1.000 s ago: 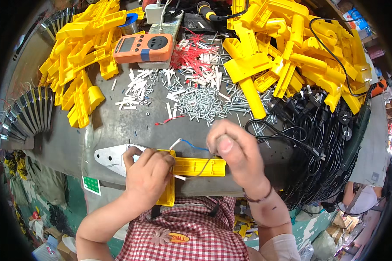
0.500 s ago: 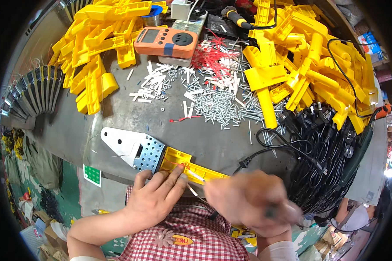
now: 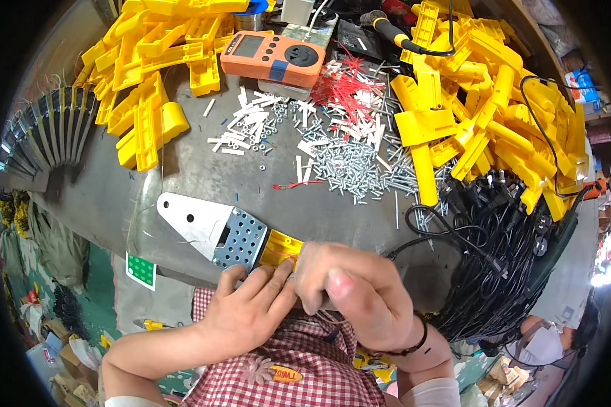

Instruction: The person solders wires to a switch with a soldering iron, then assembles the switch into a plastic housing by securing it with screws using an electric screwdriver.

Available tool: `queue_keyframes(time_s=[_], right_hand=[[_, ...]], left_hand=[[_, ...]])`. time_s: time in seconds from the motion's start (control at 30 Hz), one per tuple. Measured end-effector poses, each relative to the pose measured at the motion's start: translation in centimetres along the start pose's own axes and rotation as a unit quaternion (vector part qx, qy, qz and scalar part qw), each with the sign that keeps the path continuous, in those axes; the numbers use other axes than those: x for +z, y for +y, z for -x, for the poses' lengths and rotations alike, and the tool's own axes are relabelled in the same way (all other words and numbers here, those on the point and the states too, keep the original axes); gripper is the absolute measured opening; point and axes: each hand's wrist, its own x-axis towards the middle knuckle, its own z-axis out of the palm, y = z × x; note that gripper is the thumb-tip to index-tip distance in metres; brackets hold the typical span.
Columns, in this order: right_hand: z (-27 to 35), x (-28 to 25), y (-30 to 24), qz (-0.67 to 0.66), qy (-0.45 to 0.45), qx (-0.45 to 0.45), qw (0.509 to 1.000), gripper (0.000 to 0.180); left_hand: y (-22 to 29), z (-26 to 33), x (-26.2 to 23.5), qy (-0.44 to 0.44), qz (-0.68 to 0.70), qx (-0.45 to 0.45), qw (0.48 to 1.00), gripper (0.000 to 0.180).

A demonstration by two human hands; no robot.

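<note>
Evidently you pinned the yellow part [image 3: 280,248] against the perforated plate [image 3: 241,237] with your flat, open left hand [image 3: 251,308], steadying it while your right hand [image 3: 360,295] curled closed over its near end.

The grey metal tabletop [image 3: 197,176] is crowded along its far side. At the far left and far right lie heaps of yellow plastic housings [image 3: 149,61] — the right heap [image 3: 482,115] the larger. Between them sits an orange meter [image 3: 273,55], with a bunch of thin red ties [image 3: 343,85] just beside it. Short white pieces [image 3: 244,125] are strewn in the middle, and next to them a spread of silver screws [image 3: 349,166]. A tangle of black cables [image 3: 502,264] covers the right edge. Near the front edge rests a flat metal plate [image 3: 210,227] with a perforated end, touching what seems to be a yellow part [image 3: 280,247].
</note>
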Motion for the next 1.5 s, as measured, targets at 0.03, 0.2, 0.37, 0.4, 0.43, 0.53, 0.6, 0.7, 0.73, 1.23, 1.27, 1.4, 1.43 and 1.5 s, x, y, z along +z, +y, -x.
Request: queue_keyframes(time_s=[0.03, 0.2, 0.37, 0.4, 0.43, 0.53, 0.6, 0.7, 0.73, 1.23, 1.27, 1.4, 1.43, 1.5], right_hand=[[-0.3, -0.1, -0.1, 0.001, 0.0, 0.0, 1.0, 0.027], [-1.2, 0.3, 1.9, 0.013, -0.003, 0.002, 1.0, 0.03], [-0.5, 0.6, 2.7, 0.092, 0.046, -0.002, 0.995, 0.043], [-0.5, 0.5, 3.1, 0.086, 0.055, -0.001, 0.995, 0.042], [-0.6, 0.9, 3.1, 0.074, 0.058, 0.0, 0.996, 0.042], [-0.2, 1.2, 2.7, 0.045, 0.079, 0.007, 0.996, 0.042], [0.2, 0.8, 2.8, 0.032, 0.094, 0.0, 0.995, 0.042], [-0.3, -0.7, 4.5, 0.007, 0.101, -0.034, 0.994, 0.042], [-1.1, -2.0, 3.0, -0.076, 0.066, -0.006, 0.995, 0.04], [10.0, -7.1, 3.3, 0.584, 0.145, 0.039, 0.798, 0.028], [10.1, -6.3, 3.0, 0.541, 0.166, 0.011, 0.824, 0.028], [9.4, -5.5, 4.2, 0.527, 0.191, -0.007, 0.828, 0.027], [9.1, -6.0, 4.6, 0.541, 0.213, 0.002, 0.814, 0.027], [8.6, -6.8, 4.4, 0.562, 0.202, -0.007, 0.802, 0.026]], left_hand=[[0.0, 0.0, -0.1, 0.001, 0.001, 0.0, 1.0, 0.031], [-3.7, -3.0, -5.7, 0.193, 0.156, -0.016, 0.969, 0.037], [-1.5, -10.0, -4.3, 0.143, 0.413, 0.092, 0.895, 0.024], [-1.4, -9.9, -3.5, 0.183, 0.401, 0.115, 0.89, 0.023], [-1.5, -9.4, -3.2, 0.223, 0.385, 0.13, 0.886, 0.023], [-1.0, -8.8, -3.6, 0.264, 0.367, 0.168, 0.876, 0.025], [-0.8, -10.1, -3.1, 0.257, 0.379, 0.162, 0.874, 0.025], [-3.5, -11.5, -1.9, 0.202, 0.41, 0.137, 0.879, 0.032], [-3.2, -10.5, -1.7, 0.276, 0.406, 0.019, 0.871, 0.036], [-2.6, -4.2, 3.0, 0.131, 0.334, 0.037, 0.933, 0.051], [-2.3, -4.0, 3.5, 0.173, 0.389, 0.019, 0.905, 0.05], [-2.6, -4.6, 3.6, 0.167, 0.345, 0.057, 0.922, 0.056], [-2.5, -5.0, 2.8, 0.099, 0.273, 0.056, 0.955, 0.059], [-1.6, -6.0, 1.0, 0.088, 0.242, 0.02, 0.966, 0.059]])
